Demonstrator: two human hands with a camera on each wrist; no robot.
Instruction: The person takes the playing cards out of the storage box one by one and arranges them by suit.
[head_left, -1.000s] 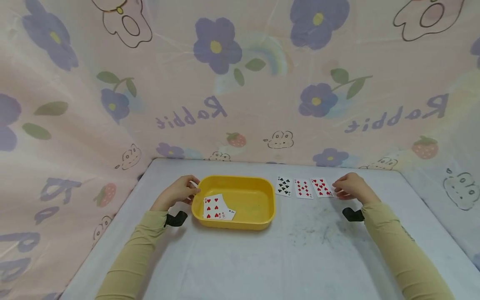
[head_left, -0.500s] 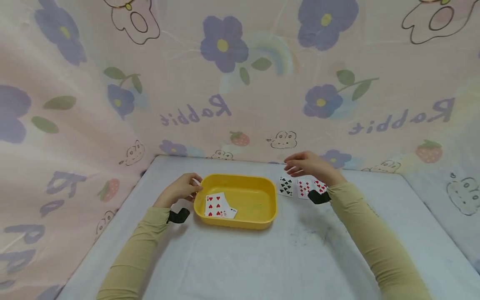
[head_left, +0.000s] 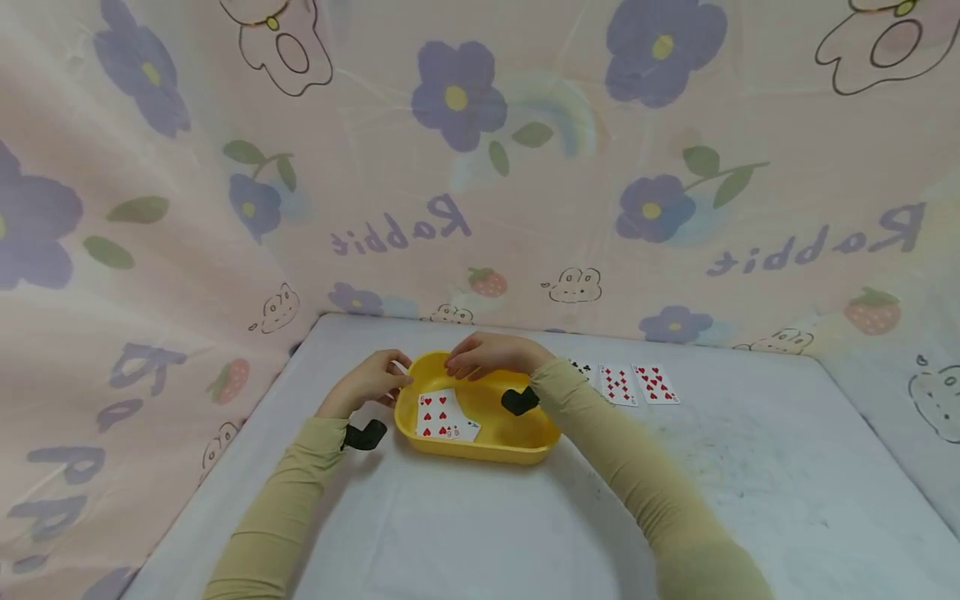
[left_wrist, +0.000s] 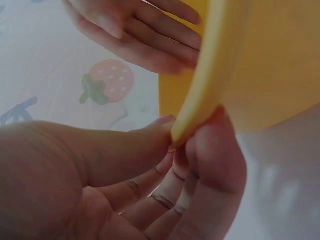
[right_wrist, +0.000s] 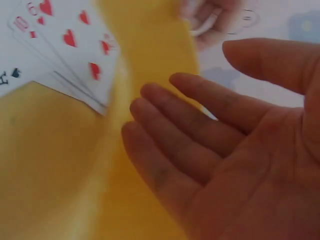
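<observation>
A shallow yellow tray stands on the white table. My left hand pinches its left rim; in the left wrist view the thumb lies on one side of the rim and a finger on the other. Above the tray's far part my right hand reaches in with fingers extended and holds nothing, its palm showing in the right wrist view. Several overlapping playing cards lie at the tray's left, a six of hearts on top, with a ten and an ace of spades partly covered.
Right of the tray lie three face-up cards in a row: a black club card partly behind the right forearm, a diamond card and a heart card. A patterned cloth hangs behind the table.
My right hand has swept left from beside the row of cards to over the tray. The left hand stays at the rim, and the cards in the tray look unmoved.
</observation>
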